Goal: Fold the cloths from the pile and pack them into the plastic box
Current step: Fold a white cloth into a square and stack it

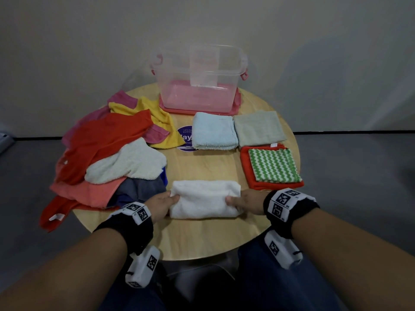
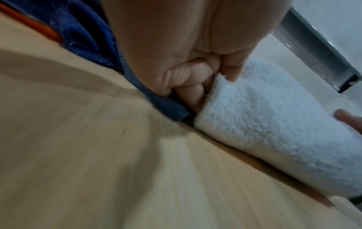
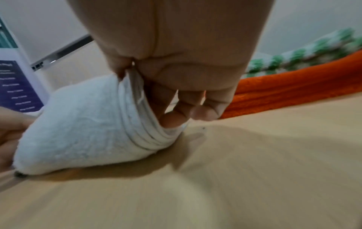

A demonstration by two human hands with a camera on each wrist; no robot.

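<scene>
A folded white towel (image 1: pixel 203 199) lies near the front of the round wooden table (image 1: pixel 202 241). My left hand (image 1: pixel 162 204) grips its left end, thumb on top and fingers tucked under, as the left wrist view shows on the white towel (image 2: pixel 274 124). My right hand (image 1: pixel 243 202) pinches the right end, with fingers (image 3: pixel 176 111) under the layered edge of the white towel (image 3: pixel 82 124). The pile of unfolded cloths (image 1: pixel 105 153) sits at the left. The clear plastic box (image 1: pixel 198 77) stands open at the back on its pink lid.
Folded cloths lie on the right half: a light blue one (image 1: pixel 214 131), a pale green one (image 1: pixel 258 127), and a green-and-white zigzag one (image 1: pixel 275 166) on top of a red one (image 1: pixel 247 167). A purple round sticker (image 1: pixel 185 136) marks the table's middle. Grey floor surrounds the table.
</scene>
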